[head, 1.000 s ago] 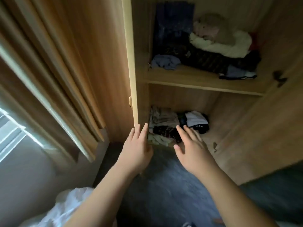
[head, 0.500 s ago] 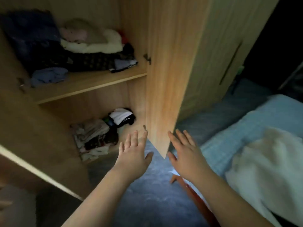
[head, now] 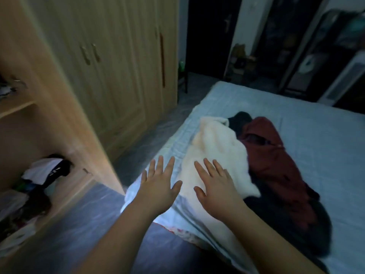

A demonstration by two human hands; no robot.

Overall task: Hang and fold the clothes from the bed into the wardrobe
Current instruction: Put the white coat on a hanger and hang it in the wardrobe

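Note:
A pile of clothes lies on the light blue bed (head: 308, 123): a white fluffy garment (head: 215, 147) nearest me, a dark red garment (head: 270, 155) beside it, and black clothing (head: 290, 220) under and around them. My left hand (head: 158, 186) and my right hand (head: 215, 186) are stretched out in front of me with fingers spread, holding nothing, over the bed's near corner and the white garment's edge. The wooden wardrobe (head: 29, 135) stands on the left with its door (head: 75, 99) swung open.
Folded and loose clothes (head: 45, 171) lie on the wardrobe's bottom shelf. More wardrobe doors (head: 126, 62) stand shut behind the open one. Grey floor (head: 83, 224) runs between wardrobe and bed. A dark doorway (head: 207, 34) and dark furniture are at the back.
My view has swung right from the wardrobe's inside to the bed. Both hands stayed spread and empty and now hover over the bed's corner by the white garment.

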